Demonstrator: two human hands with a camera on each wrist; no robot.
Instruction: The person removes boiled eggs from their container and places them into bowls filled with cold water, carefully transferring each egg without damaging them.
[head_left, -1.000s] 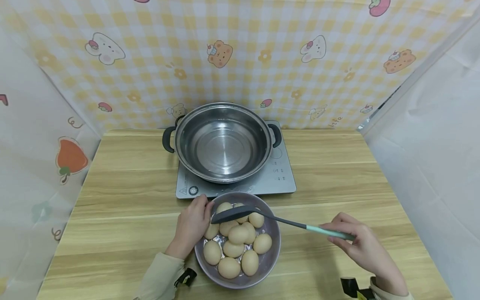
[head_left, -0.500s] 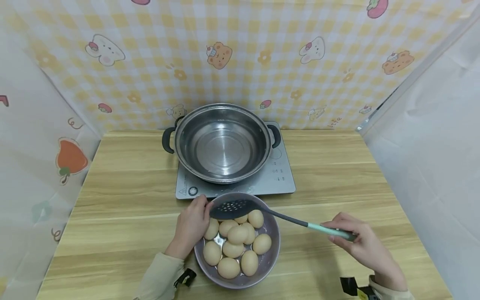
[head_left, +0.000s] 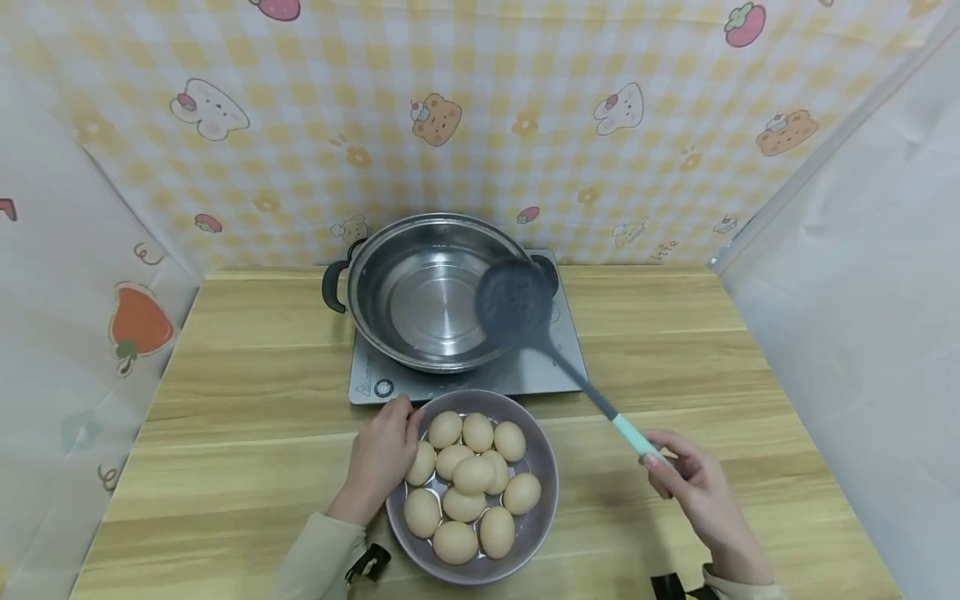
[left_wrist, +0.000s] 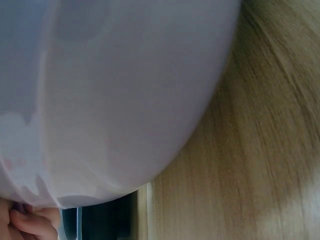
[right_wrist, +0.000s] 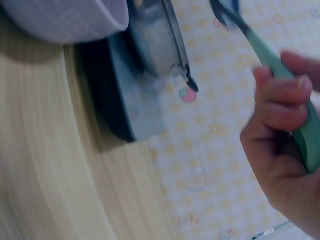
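Note:
My right hand (head_left: pixel 693 492) grips the mint-green handle of a dark slotted skimmer (head_left: pixel 513 304). The skimmer's round head is raised and overlaps the right side of the steel pot (head_left: pixel 420 354) in the head view. My left hand (head_left: pixel 381 458) holds the left rim of a purple-grey bowl (head_left: pixel 546 500), its fingertips curled at the edge. Several brown eggs (head_left: pixel 474 475) lie in the bowl, one on top of the others. In the left wrist view the bowl's outer wall (left_wrist: pixel 125 110) fills much of the picture. Fingers curl round the green handle (right_wrist: pixel 305 135) in the right wrist view.
The wide two-handled pot stands on a flat silver induction cooker (head_left: pixel 525 379) just behind the bowl. All rest on a wood-grain table (head_left: pixel 247 433). A yellow checked cloth (head_left: pixel 480 108) hangs at the back, and pale sheets (head_left: pixel 862 275) hang at both sides.
The skimmer's head has swung from over the eggs up and away toward the right side of the pot. The right hand has turned and shifted slightly left. The left hand stays at the bowl.

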